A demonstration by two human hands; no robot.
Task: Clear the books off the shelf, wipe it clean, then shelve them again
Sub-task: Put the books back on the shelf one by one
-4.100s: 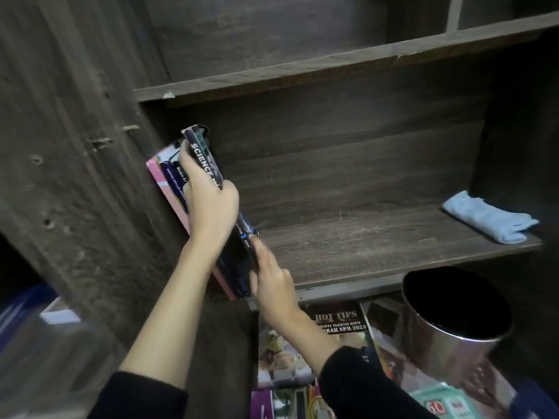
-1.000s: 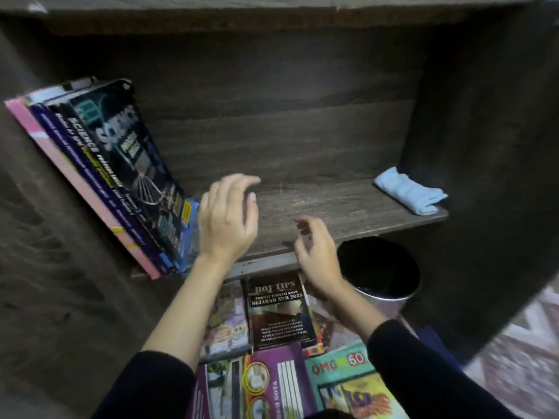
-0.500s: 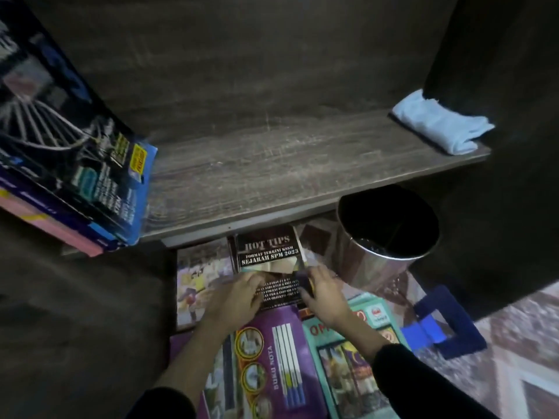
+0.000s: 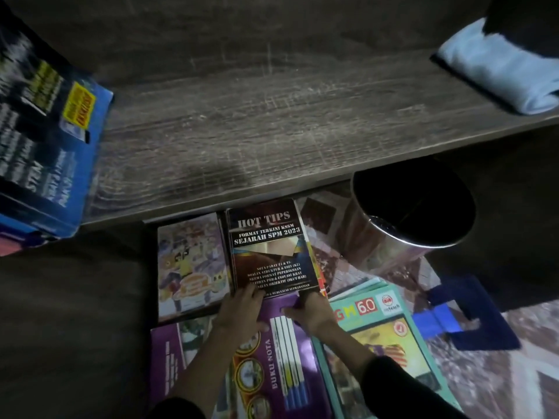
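Both left hand (image 4: 242, 309), right hand (image 4: 311, 313) grip HOT TIPS book (image 4: 269, 246); long axis toward shelf (image 4: 272, 131).

4 s ago both hands pressed the Science book (image 4: 45, 131) against the leaning stack at the left end of the shelf (image 4: 257, 131); approx. 1 s ago they had let go & hung over its front edge. Now the left hand (image 4: 242, 309) & right hand (image 4: 311, 311) are down on the floor pile, holding the lower edge of the Hot Tips book (image 4: 269, 246).
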